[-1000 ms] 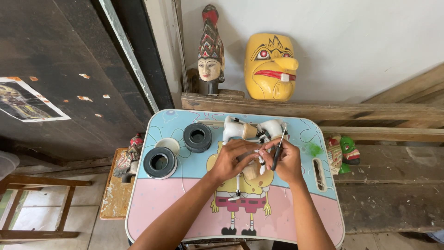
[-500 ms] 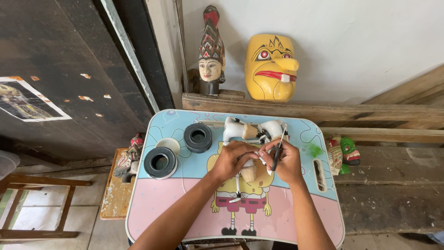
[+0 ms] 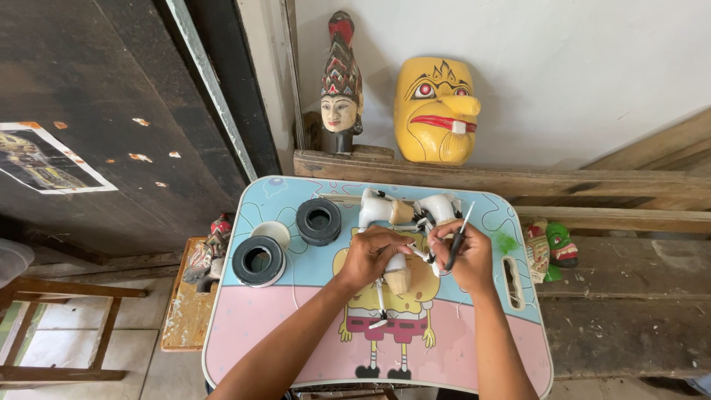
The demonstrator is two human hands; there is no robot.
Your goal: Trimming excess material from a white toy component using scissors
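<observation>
left hand grips white figure | right hand holds brush | lap table

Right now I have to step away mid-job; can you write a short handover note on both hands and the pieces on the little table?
Left hand: gripping the white wooden figure over the middle of the lap table.
Right hand: holding a thin brush, tip up, against the figure's right side.
Things: two black rings and a small white cup on the table's left.
Done: the figure looks mostly white.
Left: cannot tell from this view which spots are unfinished.
</observation>
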